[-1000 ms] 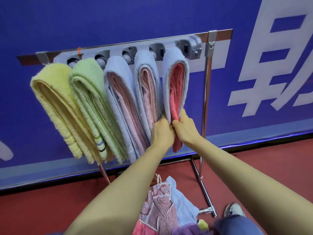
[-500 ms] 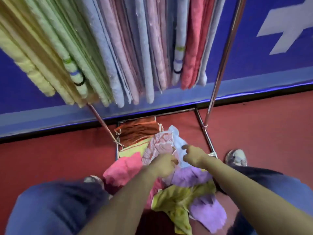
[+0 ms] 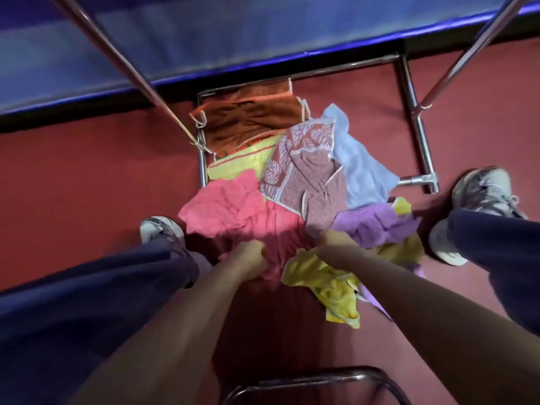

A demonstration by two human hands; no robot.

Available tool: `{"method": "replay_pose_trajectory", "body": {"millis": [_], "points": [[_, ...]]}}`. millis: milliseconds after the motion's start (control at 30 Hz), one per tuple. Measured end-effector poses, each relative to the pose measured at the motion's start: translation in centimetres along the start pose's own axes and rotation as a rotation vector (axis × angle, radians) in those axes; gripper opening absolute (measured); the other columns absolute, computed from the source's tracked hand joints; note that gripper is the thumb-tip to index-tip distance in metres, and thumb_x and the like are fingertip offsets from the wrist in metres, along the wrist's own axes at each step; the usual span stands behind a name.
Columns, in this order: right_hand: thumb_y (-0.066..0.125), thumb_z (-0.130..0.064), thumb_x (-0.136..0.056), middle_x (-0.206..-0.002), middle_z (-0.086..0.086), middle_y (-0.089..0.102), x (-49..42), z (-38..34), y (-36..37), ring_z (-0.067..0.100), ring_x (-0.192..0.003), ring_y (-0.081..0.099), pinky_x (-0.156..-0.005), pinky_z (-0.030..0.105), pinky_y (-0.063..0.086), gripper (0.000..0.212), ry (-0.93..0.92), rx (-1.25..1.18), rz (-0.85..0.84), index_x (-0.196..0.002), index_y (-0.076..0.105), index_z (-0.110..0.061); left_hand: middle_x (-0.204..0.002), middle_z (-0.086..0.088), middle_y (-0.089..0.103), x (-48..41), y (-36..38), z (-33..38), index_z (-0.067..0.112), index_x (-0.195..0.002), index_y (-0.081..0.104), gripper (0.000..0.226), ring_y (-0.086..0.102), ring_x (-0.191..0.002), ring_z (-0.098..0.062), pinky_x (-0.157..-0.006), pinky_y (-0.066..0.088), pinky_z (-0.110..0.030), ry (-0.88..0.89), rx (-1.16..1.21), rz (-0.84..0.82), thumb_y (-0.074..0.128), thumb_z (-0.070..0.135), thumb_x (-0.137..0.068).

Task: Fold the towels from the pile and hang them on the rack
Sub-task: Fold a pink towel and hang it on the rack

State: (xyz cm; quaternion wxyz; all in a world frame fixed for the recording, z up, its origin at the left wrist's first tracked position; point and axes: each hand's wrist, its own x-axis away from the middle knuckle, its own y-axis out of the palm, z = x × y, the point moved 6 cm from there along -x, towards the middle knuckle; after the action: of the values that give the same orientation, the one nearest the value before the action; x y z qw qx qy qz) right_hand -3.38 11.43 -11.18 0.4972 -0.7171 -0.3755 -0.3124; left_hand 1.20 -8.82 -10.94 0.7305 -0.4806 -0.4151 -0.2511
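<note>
Dim, blurry picture with soft light from above.
The arms (image 3: 175,331) at the bottom look smeared and dark. A shadow lies on the floor (image 3: 87,171) low in the middle and on the near part of the pink towel (image 3: 228,206). The poles (image 3: 122,59) up top shine a bit and lean outward.

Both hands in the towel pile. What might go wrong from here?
1. The left hand grips the pink towel, whose far edge seems to lie under the leaf-patterned towel; lifting may drag that along.
2. The right hand sits where pink towel, purple towel and yellow towel meet; its hold is hidden, so it may catch several.
3. The light blue towel lies over the rack's base bar and could snag.
</note>
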Motion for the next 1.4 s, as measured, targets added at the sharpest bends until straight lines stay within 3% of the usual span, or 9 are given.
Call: {"method": "replay_pose_trajectory", "body": {"millis": [167, 367, 600, 700, 800, 900, 1033, 1267, 1400], "points": [[0.053, -0.019, -0.094, -0.13, 0.012, 0.062, -4.3, -4.7, 1.3, 0.031, -0.121, 0.057, -0.095, 0.032, 0.045, 0.034, -0.114, 0.058, -0.01, -0.125, 0.064, -0.011, -0.107, -0.011, 0.073, -4.8, -0.1, 1.6, 0.015, -0.107, 0.071, 0.026, 0.069, -0.103, -0.029, -0.084, 0.056, -0.037, 0.05, 0.097, 0.047, 0.059, 0.029, -0.088], [0.052, -0.02, -0.094, -0.129, 0.014, 0.063, -6.9, -4.9, 2.1, 0.033, -0.12, 0.057, -0.092, 0.034, 0.045, 0.035, -0.089, 0.026, -0.03, -0.126, 0.064, -0.011, -0.111, -0.015, 0.07, -9.1, 0.2, 3.1, 0.014, -0.119, 0.061, 0.064, 0.067, -0.103, -0.031, -0.085, 0.054, -0.039, -0.067, 0.413, 0.132, 0.067, 0.048, -0.066], [0.06, -0.013, -0.088, -0.115, 0.02, 0.065, -6.8, -2.9, 1.8, 0.035, -0.107, 0.063, -0.084, 0.034, 0.048, 0.076, -0.091, -0.257, 0.043, -0.153, 0.024, -0.031, -0.101, -0.019, 0.074, -8.1, 3.2, 5.1, 0.008, -0.097, 0.075, 0.019, 0.069, -0.101, -0.031, -0.075, 0.049, -0.033, -0.006, 0.475, 0.028, 0.067, 0.019, -0.084], [0.059, -0.019, -0.091, -0.122, 0.01, 0.067, -5.0, -3.4, 2.2, 0.031, -0.114, 0.061, -0.096, 0.035, 0.048, 0.05, -0.258, -0.013, -0.039, -0.14, 0.053, -0.027, -0.1, -0.018, 0.075, -5.6, 4.8, 4.5, 0.008, -0.098, 0.077, 0.031, 0.069, -0.103, -0.027, -0.073, 0.048, -0.036, -0.009, 0.504, -0.004, 0.07, 0.027, -0.075], [0.055, -0.023, -0.094, -0.114, 0.01, 0.07, -2.6, -3.9, 2.5, 0.033, -0.11, 0.062, -0.093, 0.033, 0.045, 0.026, -0.304, 0.156, -0.118, -0.113, 0.071, -0.015, -0.067, -0.009, 0.067, -3.3, 6.3, 2.4, 0.015, -0.067, 0.074, 0.037, 0.064, -0.071, -0.023, -0.068, 0.046, -0.049, -0.087, 0.697, -0.002, 0.061, 0.045, -0.05], [0.057, -0.028, -0.095, -0.111, 0.014, 0.07, 0.3, -5.1, 1.8, 0.032, -0.106, 0.063, -0.086, 0.032, 0.044, 0.027, -0.311, 0.141, -0.108, -0.108, 0.073, -0.011, -0.069, 0.004, 0.059, 0.3, 5.2, 2.1, 0.022, -0.057, 0.06, 0.02, 0.054, -0.074, -0.019, -0.074, 0.048, -0.038, -0.106, 0.789, -0.02, 0.07, 0.029, -0.074], [0.058, -0.03, -0.087, -0.104, 0.012, 0.071, 4.4, -7.4, -1.9, 0.027, -0.11, 0.061, -0.09, 0.029, 0.045, 0.025, -0.345, -0.148, 0.119, -0.091, 0.077, -0.013, -0.067, -0.005, 0.065, 5.0, 2.0, 3.0, 0.012, -0.066, 0.069, 0.006, 0.058, -0.064, -0.02, -0.056, 0.046, -0.026, -0.075, 1.03, 0.081, 0.07, 0.016, -0.07], [0.057, -0.023, -0.095, -0.06, 0.003, 0.052, 14.9, -13.0, -14.7, 0.023, -0.066, 0.049, -0.063, 0.033, 0.034, 0.036, -0.524, -0.347, 0.606, -0.06, 0.048, -0.016, -0.06, 0.0, 0.062, 12.0, -7.8, 5.2, 0.013, -0.08, 0.065, 0.012, 0.059, -0.059, -0.019, -0.047, 0.043, -0.022, 0.084, 1.01, 0.478, 0.071, 0.002, -0.077], [0.052, -0.027, -0.095, -0.062, 0.006, 0.046, 23.9, -14.1, -22.1, 0.024, -0.067, 0.044, -0.064, 0.036, 0.032, 0.033, -0.627, -0.498, 0.988, -0.066, 0.048, -0.013, -0.079, -0.008, 0.066, 17.1, -12.4, 4.1, 0.017, -0.083, 0.065, 0.013, 0.062, -0.08, -0.028, -0.068, 0.047, -0.033, 0.077, 0.784, 0.784, 0.069, 0.007, -0.077]]}}
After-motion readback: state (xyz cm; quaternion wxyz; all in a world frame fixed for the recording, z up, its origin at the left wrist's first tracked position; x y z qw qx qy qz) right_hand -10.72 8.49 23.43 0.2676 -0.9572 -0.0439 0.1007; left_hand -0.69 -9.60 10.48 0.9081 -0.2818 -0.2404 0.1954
